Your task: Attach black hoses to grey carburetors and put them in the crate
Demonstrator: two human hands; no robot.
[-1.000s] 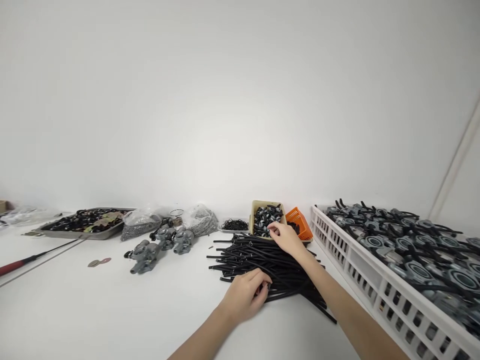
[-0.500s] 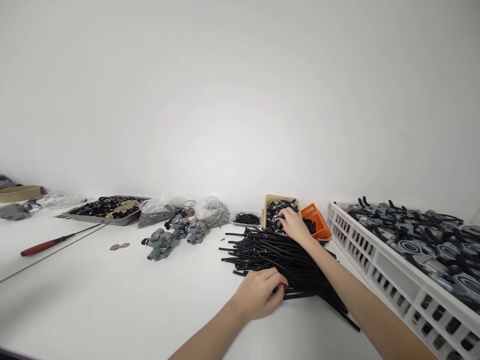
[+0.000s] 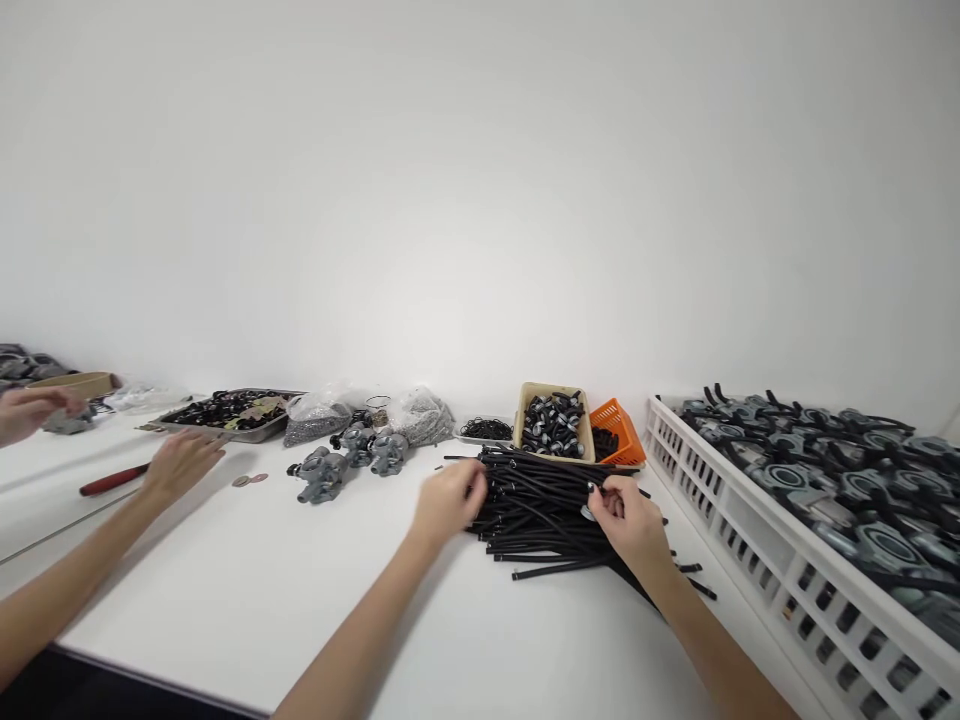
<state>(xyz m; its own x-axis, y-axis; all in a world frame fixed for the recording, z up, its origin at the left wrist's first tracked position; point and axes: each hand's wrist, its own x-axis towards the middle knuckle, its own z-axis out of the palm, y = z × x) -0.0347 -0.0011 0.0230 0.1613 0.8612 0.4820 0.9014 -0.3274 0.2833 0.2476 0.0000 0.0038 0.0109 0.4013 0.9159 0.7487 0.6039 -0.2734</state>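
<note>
A pile of thin black rubber hoses (image 3: 540,505) lies on the white table. My left hand (image 3: 450,497) is closed at the left ends of the hoses; what its fingers hold, if anything, is hidden. Over the pile's right part is my right hand (image 3: 626,520), its fingers pinching a small part with a silvery piece (image 3: 587,513) showing below the fingertips. Behind the hoses stands a cream bin (image 3: 517,430) of small black-and-silver fittings (image 3: 555,422). An orange basket (image 3: 634,432) with black pieces leans beside it.
A long white crate (image 3: 739,515) of grey-and-black housings flanks the right side. Grey castings (image 3: 321,472), bags of small metal parts (image 3: 420,415) and a metal tray (image 3: 259,432) stand leftward. A co-worker's hands (image 3: 184,462) reach in near a red-handled screwdriver (image 3: 112,481).
My right hand has come out of the cream bin toward me with a small part. My left hand has moved left and away to the hose ends. A co-worker's hands have appeared at left.
</note>
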